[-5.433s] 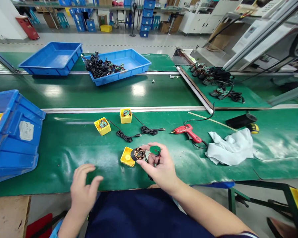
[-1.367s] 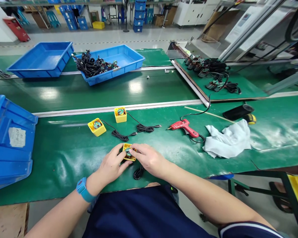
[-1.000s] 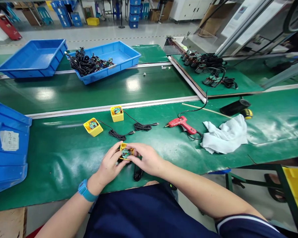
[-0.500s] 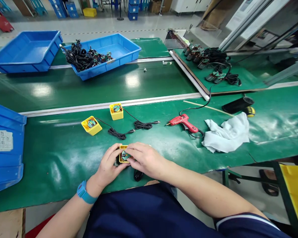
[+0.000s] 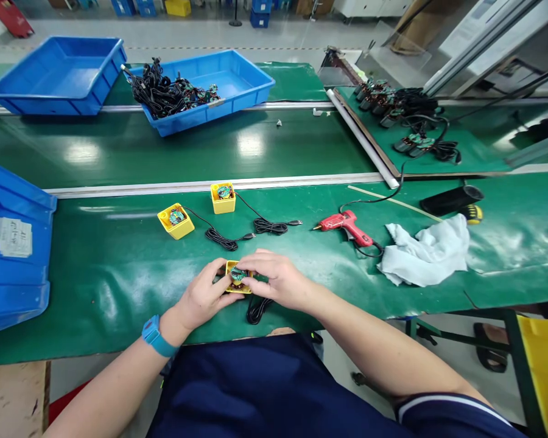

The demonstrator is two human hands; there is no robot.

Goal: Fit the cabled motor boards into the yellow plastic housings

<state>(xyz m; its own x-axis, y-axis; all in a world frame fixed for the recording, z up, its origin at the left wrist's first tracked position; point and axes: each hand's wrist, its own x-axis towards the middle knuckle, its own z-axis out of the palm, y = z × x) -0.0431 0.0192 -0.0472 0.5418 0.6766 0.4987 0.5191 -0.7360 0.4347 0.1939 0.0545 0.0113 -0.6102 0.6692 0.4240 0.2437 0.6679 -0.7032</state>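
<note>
Close to the table's front edge, my left hand (image 5: 201,296) grips a small yellow box (image 5: 243,290) by its left side. My right hand (image 5: 278,281) has its thumb and fingers closed on a round green circuit board (image 5: 238,274) at the mouth of this box. The board sits tilted, with copper-coloured parts showing below it. A coiled black cable (image 5: 257,311) lies beside the box, partly under my right hand. Farther back stand two more yellow boxes (image 5: 181,229) (image 5: 223,205), each holding a green board with a black cable leading out to the right.
To the right lie a red glue gun (image 5: 347,227), a white cloth (image 5: 427,252) and a black cylinder (image 5: 451,199). A blue bin (image 5: 18,267) stands at left. Across the back are an empty-looking blue tray (image 5: 59,73) and another tray (image 5: 242,79) with cabled boards.
The view has shifted, so the table appears farther right and higher. The board in my right hand is now more tilted, and more of the box's inside and the cable coil shows.
</note>
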